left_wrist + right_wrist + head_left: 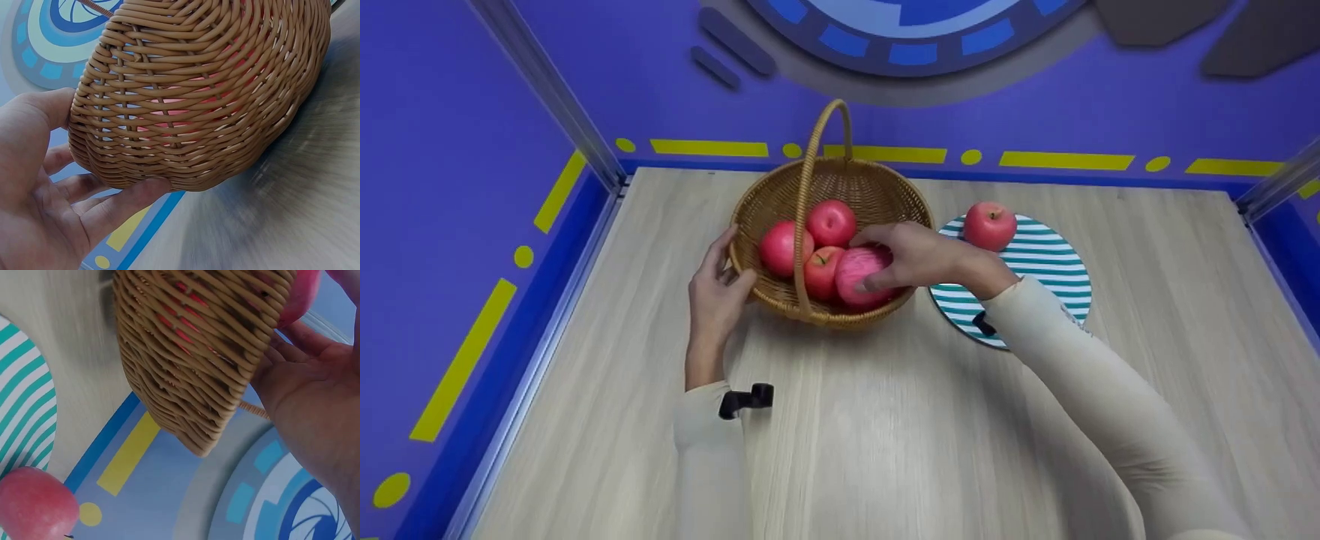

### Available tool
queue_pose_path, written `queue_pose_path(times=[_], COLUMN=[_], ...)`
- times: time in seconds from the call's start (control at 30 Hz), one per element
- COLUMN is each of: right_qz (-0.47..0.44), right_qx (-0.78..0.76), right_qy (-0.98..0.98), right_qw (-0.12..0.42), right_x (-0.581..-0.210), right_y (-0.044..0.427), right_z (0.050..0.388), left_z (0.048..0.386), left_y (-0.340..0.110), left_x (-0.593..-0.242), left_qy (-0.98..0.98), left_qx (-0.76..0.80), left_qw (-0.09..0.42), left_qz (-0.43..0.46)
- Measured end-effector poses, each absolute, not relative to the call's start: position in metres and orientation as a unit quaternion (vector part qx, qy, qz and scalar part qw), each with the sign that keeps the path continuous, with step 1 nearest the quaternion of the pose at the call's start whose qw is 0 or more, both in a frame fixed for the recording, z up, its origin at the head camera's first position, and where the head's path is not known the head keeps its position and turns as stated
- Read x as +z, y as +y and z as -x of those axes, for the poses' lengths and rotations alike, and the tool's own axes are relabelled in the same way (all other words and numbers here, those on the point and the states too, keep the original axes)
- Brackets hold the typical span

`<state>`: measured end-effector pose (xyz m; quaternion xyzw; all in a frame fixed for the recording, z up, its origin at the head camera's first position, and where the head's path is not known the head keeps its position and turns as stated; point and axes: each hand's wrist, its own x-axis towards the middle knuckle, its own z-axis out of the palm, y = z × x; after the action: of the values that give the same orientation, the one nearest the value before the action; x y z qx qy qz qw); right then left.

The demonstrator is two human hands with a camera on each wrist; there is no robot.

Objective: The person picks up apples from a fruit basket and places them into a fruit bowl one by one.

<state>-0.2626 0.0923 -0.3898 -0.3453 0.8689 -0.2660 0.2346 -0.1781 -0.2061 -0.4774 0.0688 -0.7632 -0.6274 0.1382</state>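
A wicker basket with an arched handle stands on the table, its mouth towards me. At its left side my left hand holds the rim, and the left wrist view shows the thumb and fingers spread along the weave. My right hand reaches over the basket's right rim and grips a streaky pink-red apple inside it. Beside that apple lie three more: a left apple, an upper apple and an apple with a stem. The right fingertips are partly hidden in the right wrist view.
To the basket's right lies a round plate with green and white stripes, carrying one red apple near its far edge. My right forearm crosses above the plate. Blue panels border the wooden table at the back and sides.
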Motion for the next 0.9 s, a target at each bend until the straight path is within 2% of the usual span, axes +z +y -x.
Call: queue_pose_path(times=[0.53,0.7,0.9], right_qz=[0.335,0.316,0.290], right_qx=[-0.366,-0.410,-0.470], right_qy=[0.849,0.841,0.822], right_qw=[0.180,0.159,0.136], right_x=[-0.391,-0.396,-0.401], right_y=[0.112,0.120,0.126], right_z=[0.252,0.247,0.240], left_z=[0.177,0.173,0.178], left_y=[-0.204,-0.199,-0.205], left_x=[-0.476,-0.464,-0.476], left_qy=[-0.756,-0.760,-0.756], left_qx=[-0.637,-0.633,-0.636], left_qw=[0.136,0.132,0.143], left_qz=[-0.065,-0.067,-0.056])
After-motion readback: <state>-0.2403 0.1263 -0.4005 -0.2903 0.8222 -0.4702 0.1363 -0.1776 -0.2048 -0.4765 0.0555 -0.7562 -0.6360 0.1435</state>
